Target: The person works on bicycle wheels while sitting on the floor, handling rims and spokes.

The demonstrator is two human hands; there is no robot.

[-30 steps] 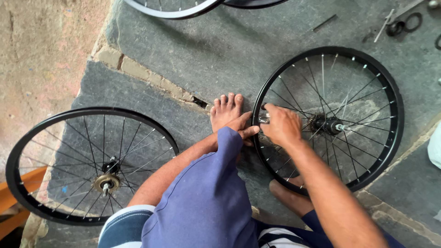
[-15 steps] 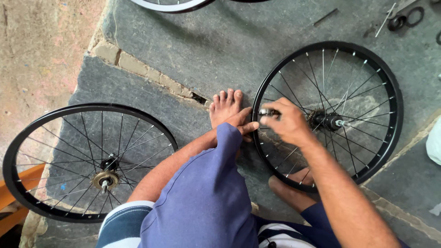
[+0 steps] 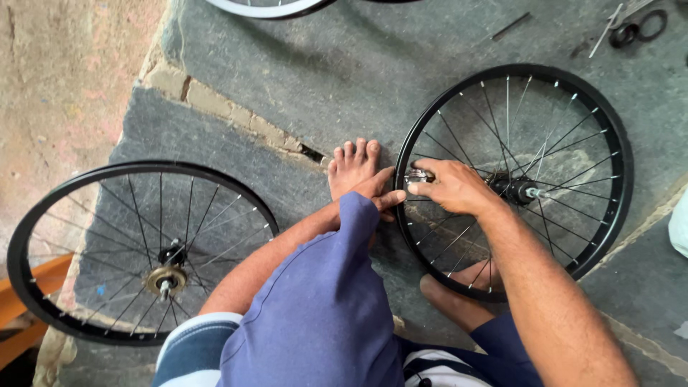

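Pinching a small silver metal tool at the near-left rim, the right hand lies over the black spoked bicycle wheel, flat on the grey stone floor; its hub sits just right of the grip. The left hand, fingers curled, touches the rim beside a bare foot

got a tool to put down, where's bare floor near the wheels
Bare grey stone floor lies above the foot, between the white-rimmed wheel at the top edge and the right wheel. A narrower strip runs between the left wheel and the foot. It is crowded where both hands, left hand and right hand, meet the right wheel's rim.
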